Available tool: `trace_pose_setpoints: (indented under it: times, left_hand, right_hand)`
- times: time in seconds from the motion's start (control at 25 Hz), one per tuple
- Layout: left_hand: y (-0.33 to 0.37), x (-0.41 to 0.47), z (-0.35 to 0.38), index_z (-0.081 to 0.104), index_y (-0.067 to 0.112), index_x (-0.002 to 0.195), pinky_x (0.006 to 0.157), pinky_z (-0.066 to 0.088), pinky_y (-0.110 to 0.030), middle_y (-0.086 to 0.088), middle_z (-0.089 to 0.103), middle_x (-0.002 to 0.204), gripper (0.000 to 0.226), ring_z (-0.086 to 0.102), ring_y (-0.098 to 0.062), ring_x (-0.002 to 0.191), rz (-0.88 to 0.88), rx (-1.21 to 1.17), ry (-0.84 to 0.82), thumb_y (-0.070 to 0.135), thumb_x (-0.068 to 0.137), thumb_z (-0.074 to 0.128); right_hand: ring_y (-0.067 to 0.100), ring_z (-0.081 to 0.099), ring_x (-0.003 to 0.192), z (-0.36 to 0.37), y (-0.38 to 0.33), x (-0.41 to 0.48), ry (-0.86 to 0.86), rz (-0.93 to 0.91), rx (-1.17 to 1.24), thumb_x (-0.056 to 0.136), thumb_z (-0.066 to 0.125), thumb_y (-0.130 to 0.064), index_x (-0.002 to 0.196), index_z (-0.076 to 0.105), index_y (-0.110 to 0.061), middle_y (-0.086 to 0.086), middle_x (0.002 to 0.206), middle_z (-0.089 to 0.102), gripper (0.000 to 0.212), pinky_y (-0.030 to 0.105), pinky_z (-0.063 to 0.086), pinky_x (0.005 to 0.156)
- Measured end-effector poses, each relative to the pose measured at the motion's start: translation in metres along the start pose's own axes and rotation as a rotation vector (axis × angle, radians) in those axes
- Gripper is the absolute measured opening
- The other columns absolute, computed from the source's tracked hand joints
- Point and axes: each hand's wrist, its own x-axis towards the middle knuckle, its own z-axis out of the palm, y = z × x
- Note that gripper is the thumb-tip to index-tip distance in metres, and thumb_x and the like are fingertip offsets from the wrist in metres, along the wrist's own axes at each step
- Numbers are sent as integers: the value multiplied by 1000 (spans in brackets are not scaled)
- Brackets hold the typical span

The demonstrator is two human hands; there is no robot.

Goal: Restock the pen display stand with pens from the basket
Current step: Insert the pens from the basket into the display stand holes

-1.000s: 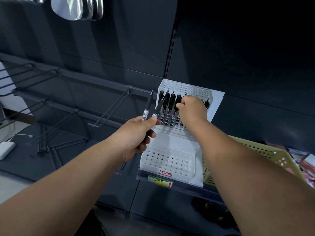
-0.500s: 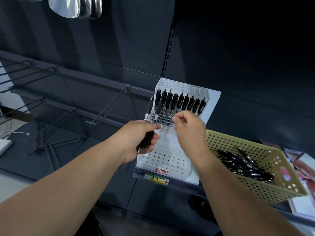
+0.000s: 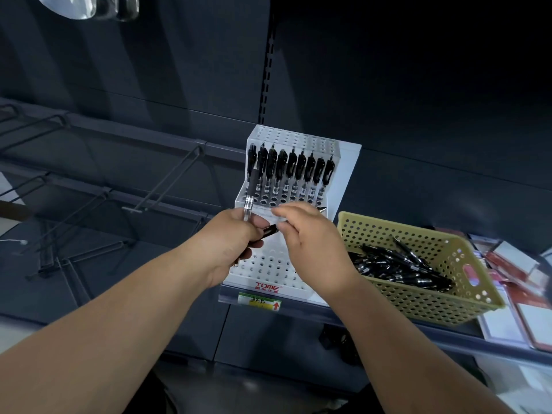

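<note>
- Dark grey back panel [image 3: 179, 70], with a slotted upright strip [image 3: 268, 70] running down it.
- Bare wire hooks [image 3: 167, 180] jutting from rails at left.
- Shiny rounded objects [image 3: 80, 7] hanging at the top left edge.
- Green-and-yellow label [image 3: 260, 303] with a red arrow on the shelf [image 3: 301, 306] front.
- Flat red-and-white packets [image 3: 507, 264] lying at far right, blurred.

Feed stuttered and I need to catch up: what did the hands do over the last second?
The right hand has drawn back from the display stand's upper row to the left hand and now pinches one pen from the spare pens gripped there. Unchanged: the left hand's grip, the stand, the basket.
</note>
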Motion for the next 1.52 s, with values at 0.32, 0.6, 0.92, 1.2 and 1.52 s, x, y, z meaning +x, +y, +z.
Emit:
trace_pose_setpoints:
  times: [0.32,0.6,0.92,1.2,1.52]
  left_hand:
    - [7,0,6,58,12,91,58,42,-26,-8,63,87,17,59,-17,76,29,-105,30,0,95,47]
    - [11,10,-5,55,17,96,37,29,-18,-2,53,74,5,37,-11,51,-59,-129,42,18,98,50]
    - [18,30,-14,54,14,93,40,27,-22,-3,51,71,34,36,-13,53,-70,-146,63,46,97,45]
    - [14,43,-21,52,15,84,41,27,-23,-2,51,68,36,37,-14,53,-94,-151,98,47,97,43]
    - [8,54,-24,49,12,80,38,27,-20,-5,55,64,24,38,-16,48,-119,-191,107,29,96,41]
  right_hand:
    - [12,55,92,-4,4,2,-169,102,-109,99,53,-24,123,64,-29,-6,103,57,27,27,44,79]
    - [11,61,83,-29,2,29,13,384,159,100,49,-24,109,50,-19,-7,91,55,10,26,50,61]
    - [3,62,71,-33,4,90,172,342,314,105,35,-22,114,51,-6,17,105,64,24,36,54,70]
    - [7,63,72,-5,17,105,168,343,230,103,41,-22,103,51,4,20,96,66,28,46,54,76]
    - [31,59,70,0,29,106,222,283,93,101,45,-27,85,48,-1,21,84,64,30,50,48,61]
